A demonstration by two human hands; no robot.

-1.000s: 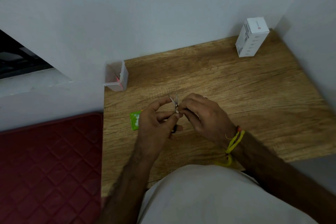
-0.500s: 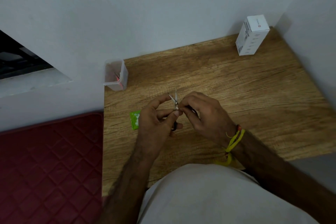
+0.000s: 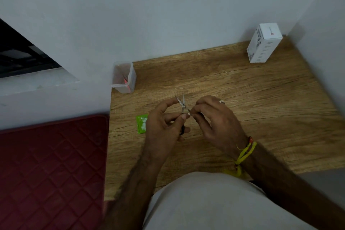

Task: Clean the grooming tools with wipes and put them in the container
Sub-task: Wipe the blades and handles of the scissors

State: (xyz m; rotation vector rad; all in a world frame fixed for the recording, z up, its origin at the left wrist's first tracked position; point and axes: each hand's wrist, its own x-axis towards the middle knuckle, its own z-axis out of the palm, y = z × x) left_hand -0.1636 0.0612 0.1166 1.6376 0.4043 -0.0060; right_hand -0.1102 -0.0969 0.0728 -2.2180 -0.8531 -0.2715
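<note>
Two hands mid-table, bare wood (image 3: 261, 102) to the right, small scissors (image 3: 182, 105) gripped by left hand (image 3: 164, 127) and right hand (image 3: 214, 119), blades parted, pointed far, container (image 3: 124, 77) at far-left edge

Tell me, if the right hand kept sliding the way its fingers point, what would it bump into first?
Probably the small scissors, right at its fingertips, then the left hand holding them. The right hand points left; depth is hard to judge.

Honestly nothing here is readable. The white box (image 3: 264, 43) at the far right of the counter (image 3: 242, 89) has a small red logo on top and rows of print down its sides, all too blurry. The green sachet (image 3: 141, 123) has white markings, also unreadable.
</note>
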